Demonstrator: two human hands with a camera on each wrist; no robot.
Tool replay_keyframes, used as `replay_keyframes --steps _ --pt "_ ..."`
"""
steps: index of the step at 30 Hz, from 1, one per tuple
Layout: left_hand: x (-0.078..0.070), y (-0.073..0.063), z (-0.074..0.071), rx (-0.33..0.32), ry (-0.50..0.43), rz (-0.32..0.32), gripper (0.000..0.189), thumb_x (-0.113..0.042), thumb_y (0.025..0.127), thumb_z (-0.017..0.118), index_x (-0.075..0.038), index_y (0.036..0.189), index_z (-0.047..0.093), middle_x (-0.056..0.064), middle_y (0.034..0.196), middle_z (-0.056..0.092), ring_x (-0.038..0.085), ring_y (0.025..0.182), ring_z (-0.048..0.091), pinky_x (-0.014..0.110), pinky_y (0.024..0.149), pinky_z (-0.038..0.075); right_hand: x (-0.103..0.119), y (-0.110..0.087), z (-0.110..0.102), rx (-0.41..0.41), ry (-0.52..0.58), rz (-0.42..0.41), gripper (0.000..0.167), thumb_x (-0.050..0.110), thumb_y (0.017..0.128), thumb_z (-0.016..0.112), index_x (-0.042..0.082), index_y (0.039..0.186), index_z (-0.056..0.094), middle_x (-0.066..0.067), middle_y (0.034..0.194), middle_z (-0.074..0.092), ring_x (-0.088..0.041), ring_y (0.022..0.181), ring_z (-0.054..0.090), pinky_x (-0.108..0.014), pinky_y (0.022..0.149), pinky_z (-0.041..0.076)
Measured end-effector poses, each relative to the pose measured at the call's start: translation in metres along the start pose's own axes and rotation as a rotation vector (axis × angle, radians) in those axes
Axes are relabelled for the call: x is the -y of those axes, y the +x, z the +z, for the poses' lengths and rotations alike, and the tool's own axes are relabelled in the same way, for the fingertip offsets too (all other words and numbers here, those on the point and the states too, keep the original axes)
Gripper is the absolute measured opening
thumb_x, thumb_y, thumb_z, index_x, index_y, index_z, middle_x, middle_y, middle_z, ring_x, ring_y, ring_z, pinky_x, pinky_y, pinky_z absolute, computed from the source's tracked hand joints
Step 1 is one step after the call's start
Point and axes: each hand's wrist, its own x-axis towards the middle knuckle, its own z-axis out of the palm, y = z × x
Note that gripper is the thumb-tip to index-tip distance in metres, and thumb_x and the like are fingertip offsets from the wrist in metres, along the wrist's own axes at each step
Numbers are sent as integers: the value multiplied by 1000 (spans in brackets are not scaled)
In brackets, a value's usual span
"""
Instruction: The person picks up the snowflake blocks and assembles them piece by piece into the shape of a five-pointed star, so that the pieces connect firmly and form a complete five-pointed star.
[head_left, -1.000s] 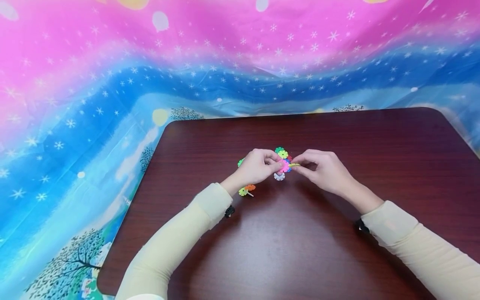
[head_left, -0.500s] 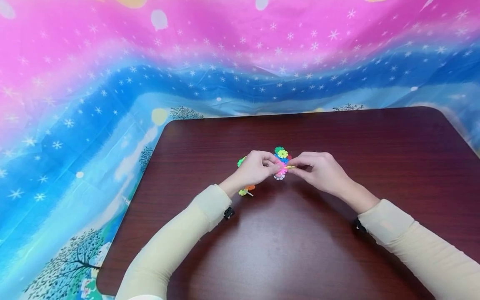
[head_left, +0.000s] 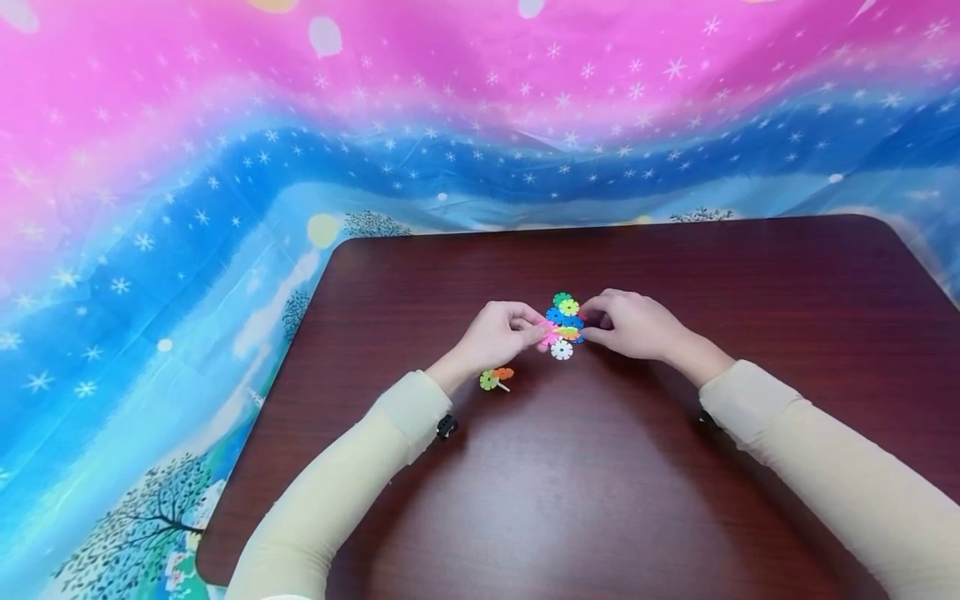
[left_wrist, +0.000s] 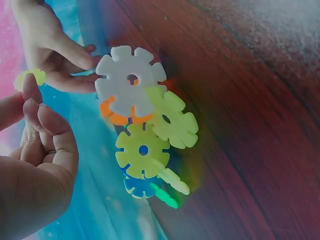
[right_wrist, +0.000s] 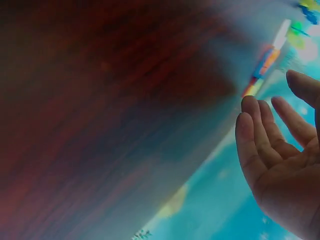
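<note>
Snowflake cloth fills the upper frame, with a dark table below. Just right of centre, the right hand has let go, thumb and fingers parted; I can't tell whether it touches anything. The left hand is pinching a pink disc at the left edge of the mid-frame flower-disc cluster. Beside that pink disc, the yellow piece the right hand gripped moments ago sits unaided, probably slotted in.
</note>
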Motion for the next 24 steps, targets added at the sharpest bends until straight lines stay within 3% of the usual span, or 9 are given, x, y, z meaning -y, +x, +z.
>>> replay_keyframes --steps 7,12,19,24 --pt "1 -1 0 12 14 4 15 -18 99 73 -6 108 75 0 83 76 35 94 72 30 72 55 -4 19 8 24 -77 10 38 32 91 81 12 123 75 -8 108 67 -23 91 61 -46 79 54" --pt "0 -1 1 20 -1 18 15 -18 99 74 -5 107 75 1 83 76 35 93 72 28 71 54 -4 22 8 28 -114 -28 32 29 95 77 10 121 75 -7 106 65 -22 89 62 -46 80 55" --pt "3 0 2 32 -22 27 13 -16 99 73 -5 105 75 7 86 76 37 92 72 31 73 56 -6 22 10 -90 -268 -158 23 18 100 70 2 114 74 -12 102 70 -29 90 71 -50 81 59" --pt "2 -1 3 34 -22 26 13 -17 99 73 -6 105 75 7 87 76 38 92 72 28 71 54 -8 20 9 -142 -260 -119 23 19 100 67 3 116 71 -12 105 72 -28 92 71 -49 83 59"
